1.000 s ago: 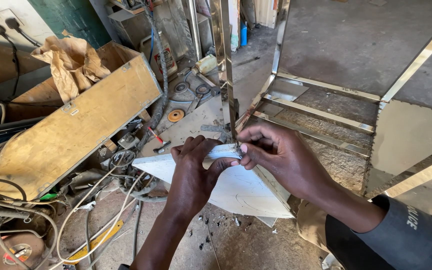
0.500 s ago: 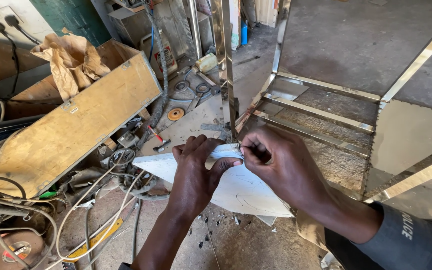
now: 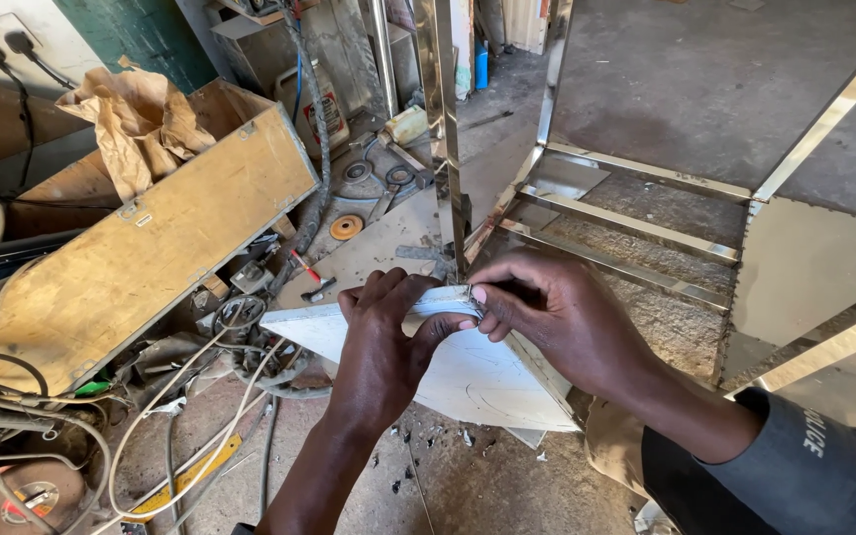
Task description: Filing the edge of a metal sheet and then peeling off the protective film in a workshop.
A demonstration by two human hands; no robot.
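left hand (image 3: 385,332): fingers curled, pinching white sheet (image 3: 468,381) edge | right hand (image 3: 557,317): fingertips closed on same edge, touching left | both just below steel frame post (image 3: 445,139)

There is only one camera here. It sits on the person's head and looks steeply down and a little forward. It is very close to the two bare hands, the left hand (image 3: 383,337) and the right hand (image 3: 557,317), which meet near the middle of the picture. Both arms come up from the bottom edge. Below them is the dusty concrete floor (image 3: 468,485). The big wooden box (image 3: 141,267) fills the left side. The shiny metal frame (image 3: 636,223) fills the right side and the top. No other view shares the scene.
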